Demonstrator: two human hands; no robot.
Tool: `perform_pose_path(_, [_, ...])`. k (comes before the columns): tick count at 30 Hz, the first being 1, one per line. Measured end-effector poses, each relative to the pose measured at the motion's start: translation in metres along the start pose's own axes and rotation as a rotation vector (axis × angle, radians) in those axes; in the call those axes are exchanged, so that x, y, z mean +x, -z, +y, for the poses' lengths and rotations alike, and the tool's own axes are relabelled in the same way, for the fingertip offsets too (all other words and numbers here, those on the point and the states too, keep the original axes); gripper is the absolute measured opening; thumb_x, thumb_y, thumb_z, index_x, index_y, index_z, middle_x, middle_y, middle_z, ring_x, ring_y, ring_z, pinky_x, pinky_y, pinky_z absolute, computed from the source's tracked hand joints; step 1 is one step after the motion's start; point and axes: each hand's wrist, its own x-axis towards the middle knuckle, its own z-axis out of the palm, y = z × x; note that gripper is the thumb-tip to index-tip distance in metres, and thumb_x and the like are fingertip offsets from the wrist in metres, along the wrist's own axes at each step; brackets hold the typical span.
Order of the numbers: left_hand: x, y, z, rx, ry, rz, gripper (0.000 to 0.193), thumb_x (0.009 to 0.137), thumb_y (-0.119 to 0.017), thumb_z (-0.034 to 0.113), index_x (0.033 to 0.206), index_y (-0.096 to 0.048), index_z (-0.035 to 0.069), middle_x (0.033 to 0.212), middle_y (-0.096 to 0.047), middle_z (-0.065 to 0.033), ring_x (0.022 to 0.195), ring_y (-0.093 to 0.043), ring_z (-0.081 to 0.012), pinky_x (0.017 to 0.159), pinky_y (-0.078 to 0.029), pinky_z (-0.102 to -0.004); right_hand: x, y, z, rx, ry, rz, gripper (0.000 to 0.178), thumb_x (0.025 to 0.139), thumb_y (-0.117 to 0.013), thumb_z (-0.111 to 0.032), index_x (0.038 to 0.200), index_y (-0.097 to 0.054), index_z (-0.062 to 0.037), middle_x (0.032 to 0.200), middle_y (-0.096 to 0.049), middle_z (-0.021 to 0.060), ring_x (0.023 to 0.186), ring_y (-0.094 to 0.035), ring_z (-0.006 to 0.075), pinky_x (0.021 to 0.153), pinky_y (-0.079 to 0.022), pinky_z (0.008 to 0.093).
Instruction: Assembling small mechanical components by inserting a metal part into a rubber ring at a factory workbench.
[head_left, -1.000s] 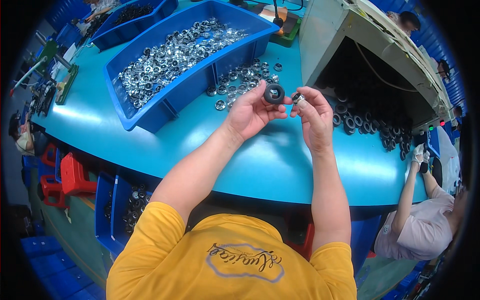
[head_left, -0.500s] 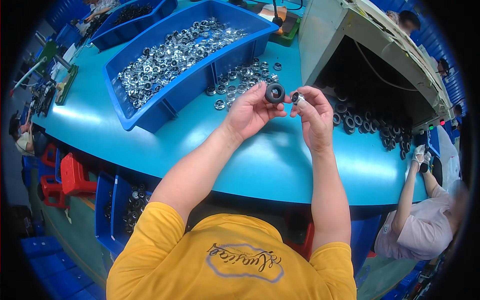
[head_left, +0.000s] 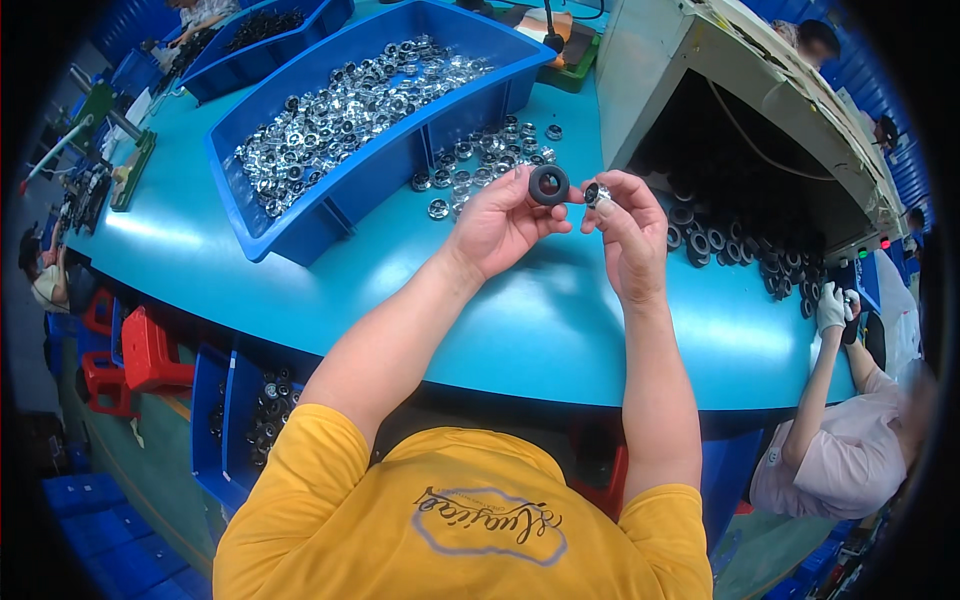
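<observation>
My left hand [head_left: 505, 228] pinches a small black rubber tyre [head_left: 549, 201] between thumb and fingers, its hole facing me. Just to its right, my right hand [head_left: 638, 238] grips a shiny silver wheel rim [head_left: 597, 194] with a dark centre. Tyre and rim are held close together above the table, with a small gap between them. Behind my left hand, several loose silver rims [head_left: 490, 150] lie on the blue-green tabletop, beside a big blue bin [head_left: 390, 165] filled with more of them.
To the right, many black tyres [head_left: 735, 252] spill from the dark opening of a pale box-shaped machine [head_left: 650, 60]. A co-worker's gloved hands [head_left: 832, 308] are at the right table edge. Red stools [head_left: 150, 355] and blue crates [head_left: 208, 420] stand at the left, below the table.
The tyre has turned slightly in my left fingers, and the rim has tilted a little in my right. My arms stay nearly still. The co-worker's gloved hands have shifted.
</observation>
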Motion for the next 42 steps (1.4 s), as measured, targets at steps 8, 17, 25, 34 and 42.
perform_pose_path(8, [-0.0007, -0.0015, 0.0007, 0.005, 0.003, 0.002, 0.042, 0.111, -0.036, 0.036, 0.120, -0.059, 0.002, 0.119, -0.065, -0.0187, 0.095, -0.064, -0.0212, 0.087, -0.056, -0.0396, -0.0007, -0.0009, -0.0011, 0.000, -0.007, 0.000, 0.027, 0.087, -0.069, -0.005, 0.113, -0.065, -0.0005, 0.105, -0.068, 0.0098, 0.082, -0.061, 0.0128, 0.076, -0.052, 0.0283])
perform_pose_path(17, [-0.0009, -0.0027, 0.0012, -0.026, -0.003, 0.013, 0.041, 0.110, -0.039, 0.035, 0.121, -0.060, 0.000, 0.117, -0.066, -0.0175, 0.097, -0.065, -0.0224, 0.091, -0.056, -0.0410, 0.0001, 0.0003, 0.0003, -0.009, -0.016, -0.006, 0.028, 0.086, -0.068, -0.004, 0.114, -0.065, -0.0002, 0.106, -0.069, 0.0104, 0.080, -0.061, 0.0129, 0.076, -0.052, 0.0285])
perform_pose_path(25, [-0.0012, -0.0057, 0.0039, -0.054, 0.030, 0.026, 0.043, 0.109, -0.042, 0.034, 0.119, -0.062, -0.003, 0.114, -0.067, -0.0174, 0.097, -0.065, -0.0233, 0.092, -0.056, -0.0414, 0.0008, 0.0009, 0.0010, -0.016, -0.011, -0.010, 0.028, 0.086, -0.068, -0.005, 0.114, -0.064, -0.0001, 0.105, -0.070, 0.0113, 0.080, -0.061, 0.0126, 0.076, -0.051, 0.0281])
perform_pose_path(34, [-0.0008, -0.0033, 0.0021, -0.017, -0.001, 0.036, 0.040, 0.110, -0.042, 0.032, 0.136, -0.052, 0.003, 0.118, -0.064, -0.0174, 0.097, -0.067, -0.0232, 0.094, -0.057, -0.0414, 0.0003, -0.0009, 0.0010, -0.031, -0.006, -0.014, 0.028, 0.087, -0.069, -0.006, 0.114, -0.065, -0.0008, 0.103, -0.070, 0.0114, 0.080, -0.061, 0.0125, 0.075, -0.051, 0.0276])
perform_pose_path(42, [-0.0018, -0.0084, 0.0035, -0.026, 0.005, 0.039, 0.042, 0.110, -0.042, 0.034, 0.143, -0.045, 0.007, 0.115, -0.065, -0.0189, 0.094, -0.067, -0.0227, 0.089, -0.058, -0.0402, 0.0009, -0.0001, 0.0032, -0.012, -0.021, -0.028, 0.027, 0.087, -0.068, -0.005, 0.114, -0.065, -0.0005, 0.103, -0.070, 0.0105, 0.080, -0.061, 0.0128, 0.075, -0.051, 0.0276])
